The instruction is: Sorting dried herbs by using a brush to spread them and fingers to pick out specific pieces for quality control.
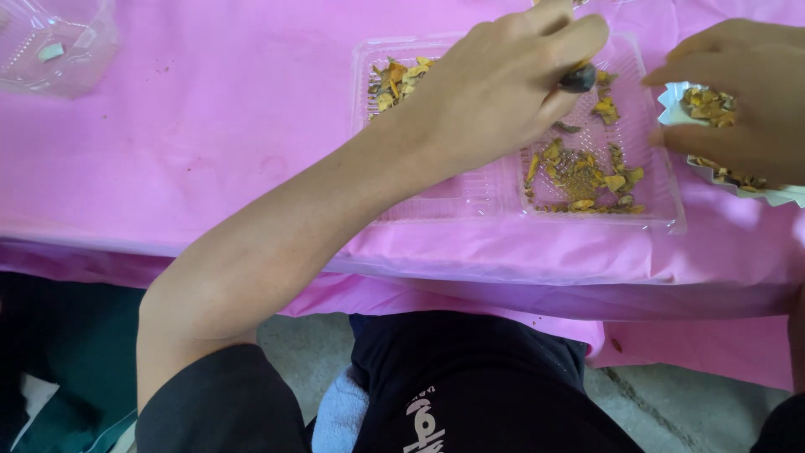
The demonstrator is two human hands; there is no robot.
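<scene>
My left hand (503,80) reaches across a clear plastic clamshell tray (436,201) and pinches a small dark round object (579,79) between thumb and fingers. The tray holds orange and yellow dried flakes (587,176) in its right half and some more flakes (398,80) at its far left. My right hand (746,92) grips a white fluted paper cup (788,195) filled with the same flakes, just right of the tray. Everything rests on a pink tablecloth (210,126).
Another clear plastic container (54,42) with a small pale piece inside sits at the far left corner. The table's front edge runs along the lower middle, with my dark-clothed lap (470,386) and a grey floor below.
</scene>
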